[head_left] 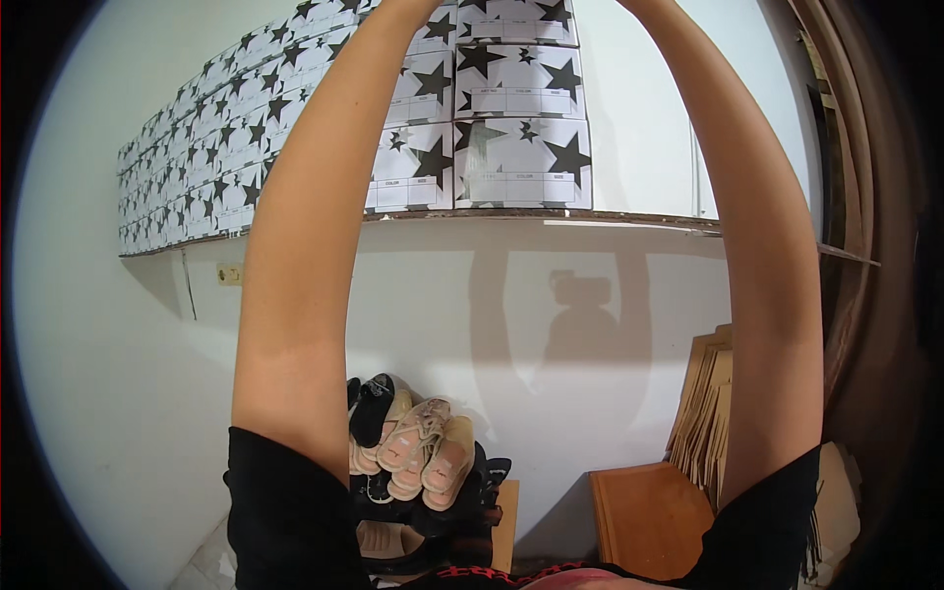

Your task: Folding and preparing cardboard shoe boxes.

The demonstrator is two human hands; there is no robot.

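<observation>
Both of my arms are raised, the left forearm (320, 187) and the right forearm (747, 187) running up past the top edge. They narrow to the wrists there, so my hands and whatever they may touch lie outside the picture. Between and behind the arms stand stacked white shoe boxes (522, 164) printed with black stars, nearest to the left arm. Their front faces carry blank label strips. A strip of clear tape shows on the lowest box of the right-hand column.
A wall shelf (472, 213) carries the boxes, with more boxes (211, 162) stretching left. Below, several beige and black shoes (418, 438) are piled beside a brown wooden cabinet (649, 506). Flattened cardboard (703, 403) leans above it. A wall socket (229, 274) is at left.
</observation>
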